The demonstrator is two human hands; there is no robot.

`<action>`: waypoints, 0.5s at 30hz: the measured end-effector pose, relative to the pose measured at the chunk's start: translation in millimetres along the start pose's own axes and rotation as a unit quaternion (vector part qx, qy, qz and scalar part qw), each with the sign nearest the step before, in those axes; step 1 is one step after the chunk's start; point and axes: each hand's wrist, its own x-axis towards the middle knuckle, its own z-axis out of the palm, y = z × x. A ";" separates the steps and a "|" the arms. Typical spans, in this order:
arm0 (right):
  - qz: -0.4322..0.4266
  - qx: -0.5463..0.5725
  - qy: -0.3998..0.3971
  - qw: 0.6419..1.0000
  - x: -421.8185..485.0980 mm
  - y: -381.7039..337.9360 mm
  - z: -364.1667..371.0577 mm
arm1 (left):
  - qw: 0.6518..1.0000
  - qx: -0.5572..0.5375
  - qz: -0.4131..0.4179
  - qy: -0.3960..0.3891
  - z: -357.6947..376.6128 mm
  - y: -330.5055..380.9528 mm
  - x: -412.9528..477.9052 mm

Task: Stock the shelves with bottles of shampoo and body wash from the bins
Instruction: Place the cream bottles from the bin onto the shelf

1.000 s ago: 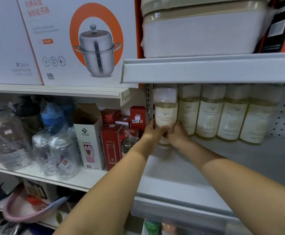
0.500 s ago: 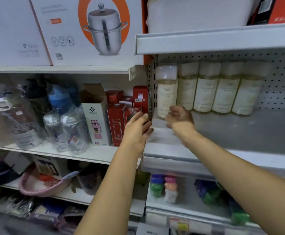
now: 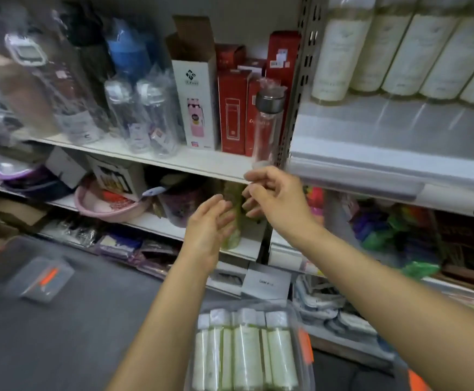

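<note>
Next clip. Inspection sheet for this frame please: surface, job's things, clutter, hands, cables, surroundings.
Surface: grey shelf, bare in front of its row.
Job's things: cream-labelled bottles stand in a row at the shelf's back; more bottles lie in the clear bin below.
Clutter: clear plastic piece with an orange clip on the floor.
Hands: left hand and right hand hold nothing, fingers relaxed.
Cables: nothing seen.
Surroundings: water bottles, red boxes, pink basin on neighbouring shelves.

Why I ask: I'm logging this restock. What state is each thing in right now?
left hand: open, empty
right hand: fingers loosely curled, empty
bin: open, bottles lying inside
shelf bottles: upright, in a row
white carton: top flap open
glass flask: upright, capped
</note>
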 end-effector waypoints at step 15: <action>0.394 -0.036 -0.090 0.914 -69.9 283.1 42.9 | 0.950 0.081 -0.273 0.130 -133.7 -220.7 22.0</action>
